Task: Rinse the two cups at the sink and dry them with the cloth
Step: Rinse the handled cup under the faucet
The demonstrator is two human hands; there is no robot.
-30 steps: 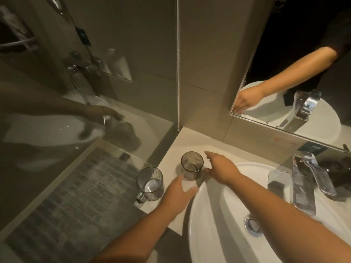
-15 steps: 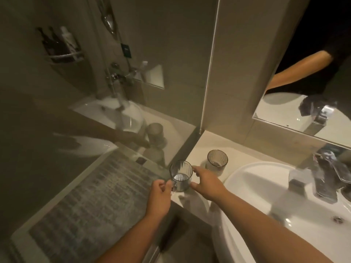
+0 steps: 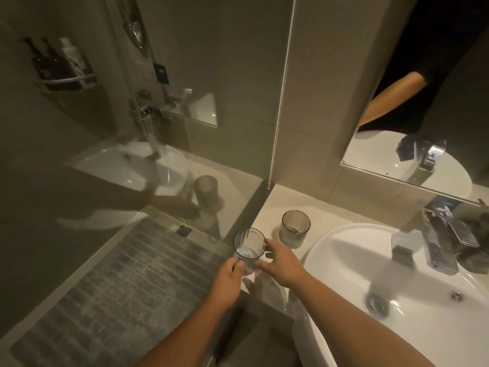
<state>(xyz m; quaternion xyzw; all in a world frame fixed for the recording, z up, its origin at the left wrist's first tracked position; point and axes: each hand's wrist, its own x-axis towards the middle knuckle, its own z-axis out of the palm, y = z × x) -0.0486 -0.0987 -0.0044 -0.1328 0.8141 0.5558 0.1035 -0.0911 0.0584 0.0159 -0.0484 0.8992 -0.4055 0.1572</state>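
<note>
Picking up the first cup to rinse

My left hand point(image 3: 229, 276) is gripping the handled cup point(image 3: 249, 247) at the tabletop point(image 3: 267, 213) edge, while my right hand point(image 3: 280, 258) is steadying its side with loosely spread fingers. The ribbed cup point(image 3: 295, 229) is standing just beyond, untouched. Next I am probably carrying the cup right, over the sink point(image 3: 344, 250) and under the tap point(image 3: 434, 247).

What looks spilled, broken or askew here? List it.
Nothing stands out. The near cup is upright, held by the left hand with the right hand touching it. The far cup stands upright on the counter. No spill shows.
</note>
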